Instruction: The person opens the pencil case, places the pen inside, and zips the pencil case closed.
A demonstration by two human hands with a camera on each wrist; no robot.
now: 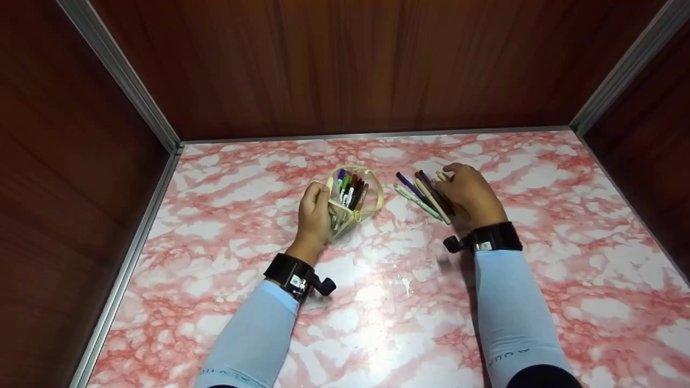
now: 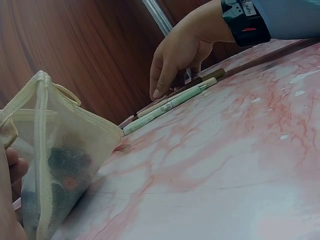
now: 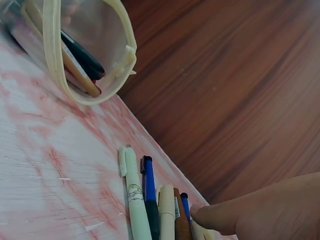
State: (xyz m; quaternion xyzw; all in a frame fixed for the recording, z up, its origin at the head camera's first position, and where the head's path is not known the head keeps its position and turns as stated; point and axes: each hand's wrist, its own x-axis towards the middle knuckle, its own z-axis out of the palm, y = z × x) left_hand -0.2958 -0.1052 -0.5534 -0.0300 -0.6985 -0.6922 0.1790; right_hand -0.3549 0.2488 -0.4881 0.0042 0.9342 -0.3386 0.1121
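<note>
The left hand [image 1: 314, 213] is at the pouch's near left side, fingers curled round its edge and gripping it. The pouch [image 2: 75, 131] stands on the marbled red-and-white table [image 1: 377, 323]: cream, see-through mesh with a paler yellow trim and a zip, its mouth gaping wide. Inside it I can see a bundle of pens [image 1: 352, 195] leaning together, purple, green, brown and dark ones among them.

Just right of the pouch, more lie side by side in a loose row. Nearest the pouch is a mint pen [image 3: 135, 195] with a clip and a little drawing on its barrel; then a blue pen [image 3: 150, 186] with a dark lower half, a capped cream pen [image 3: 167, 212], a brown pen [image 3: 182, 220] with a white label, and the blue tip of another.

Farthest right of the pouch, the right hand [image 1: 470, 193] reaches down, fingers bent, touching a pale pen [image 3: 201, 231] at the row's end; whether they've grasped it, I can't tell.
</note>
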